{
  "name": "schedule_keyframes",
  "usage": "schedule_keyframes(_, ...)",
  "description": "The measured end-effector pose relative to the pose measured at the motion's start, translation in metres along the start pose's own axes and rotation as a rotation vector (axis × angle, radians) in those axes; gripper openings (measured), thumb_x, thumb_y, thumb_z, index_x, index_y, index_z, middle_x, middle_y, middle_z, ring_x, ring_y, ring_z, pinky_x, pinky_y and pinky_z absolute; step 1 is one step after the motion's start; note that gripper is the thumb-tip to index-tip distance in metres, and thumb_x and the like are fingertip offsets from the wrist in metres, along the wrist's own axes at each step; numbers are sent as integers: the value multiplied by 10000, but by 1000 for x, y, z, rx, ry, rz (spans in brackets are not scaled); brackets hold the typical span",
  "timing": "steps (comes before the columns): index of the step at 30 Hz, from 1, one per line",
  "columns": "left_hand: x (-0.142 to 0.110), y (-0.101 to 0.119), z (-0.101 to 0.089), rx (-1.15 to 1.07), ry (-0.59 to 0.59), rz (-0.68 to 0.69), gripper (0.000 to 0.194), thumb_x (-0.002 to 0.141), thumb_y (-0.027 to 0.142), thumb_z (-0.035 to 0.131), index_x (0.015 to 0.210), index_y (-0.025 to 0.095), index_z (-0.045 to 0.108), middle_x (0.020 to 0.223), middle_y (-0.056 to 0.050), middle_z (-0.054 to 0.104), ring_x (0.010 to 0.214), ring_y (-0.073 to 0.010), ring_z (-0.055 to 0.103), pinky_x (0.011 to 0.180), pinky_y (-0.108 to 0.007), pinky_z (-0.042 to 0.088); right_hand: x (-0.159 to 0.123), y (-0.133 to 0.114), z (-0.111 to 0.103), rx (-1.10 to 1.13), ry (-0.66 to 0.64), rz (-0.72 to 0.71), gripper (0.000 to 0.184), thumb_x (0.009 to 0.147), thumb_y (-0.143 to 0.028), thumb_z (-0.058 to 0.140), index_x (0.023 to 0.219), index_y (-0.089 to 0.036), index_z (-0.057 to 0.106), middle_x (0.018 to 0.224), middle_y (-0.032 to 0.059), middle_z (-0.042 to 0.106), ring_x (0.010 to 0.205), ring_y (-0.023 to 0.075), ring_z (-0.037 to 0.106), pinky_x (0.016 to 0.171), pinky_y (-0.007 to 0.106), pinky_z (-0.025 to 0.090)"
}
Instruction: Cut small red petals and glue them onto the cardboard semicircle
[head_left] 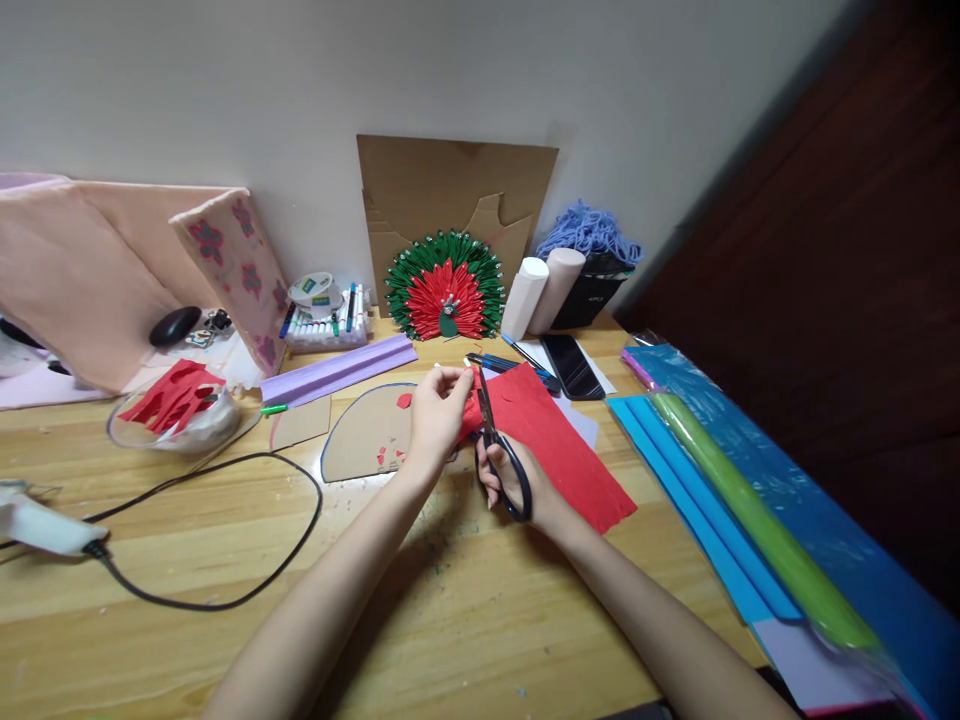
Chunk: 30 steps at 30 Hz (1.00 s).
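My right hand [510, 478] is closed around the black handles of a pair of scissors [517, 490], whose blades point away from me. Between the thumb and fingers of my left hand [441, 405] is a small piece of red crepe paper [471, 415], right beside the blades. Whether the blades are cutting into it I cannot tell. A larger red crepe paper sheet [551, 440] lies under and to the right of my right hand. Left of my hands rests a cardboard half-circle [367, 435] with a blue edge and several red scraps on it.
A green and red paper peacock [448, 290] leans on a cardboard sheet [450, 180] at the back. A plastic bowl [172, 420] of red pieces and a black cable [300, 545] are on the left. A phone [574, 367] and paper rolls [750, 510] lie right.
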<state>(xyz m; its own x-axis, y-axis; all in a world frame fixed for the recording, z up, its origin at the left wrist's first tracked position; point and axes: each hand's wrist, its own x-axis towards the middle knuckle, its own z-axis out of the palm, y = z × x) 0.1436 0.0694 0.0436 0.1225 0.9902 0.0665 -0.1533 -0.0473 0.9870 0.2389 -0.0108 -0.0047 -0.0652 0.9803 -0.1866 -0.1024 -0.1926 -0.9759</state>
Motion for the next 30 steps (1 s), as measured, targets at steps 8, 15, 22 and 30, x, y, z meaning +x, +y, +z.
schedule_keyframes(8,2,-1,-1,17,4,20,145,734,279,599,695,141,582,665,-6,596,636,-108,548,664,-235,431,0,6,-2,-69,16,-58,632,603,-811,463,736,-193,450,417,-98,374,306,64,400,298,173,380)
schedule_keyframes(15,0,-1,1,29,-20,14,140,731,269,604,690,139,576,667,-9,595,627,-104,544,659,-235,428,-5,3,1,-25,-31,-77,685,608,-849,362,745,-183,450,442,-83,404,351,78,442,381,207,428)
schedule_keyframes(22,-2,1,3,21,-35,-10,121,717,237,631,662,137,591,648,-9,597,602,-102,543,636,-230,431,-4,0,2,11,0,-36,723,547,-879,367,725,-184,448,427,-91,401,336,80,433,376,220,420)
schedule_keyframes(30,0,-3,3,4,-33,14,90,712,225,631,725,138,609,707,-23,625,659,-110,570,663,-231,446,-1,-3,4,106,36,42,620,532,-800,536,652,-197,455,389,-97,378,293,67,382,315,214,387)
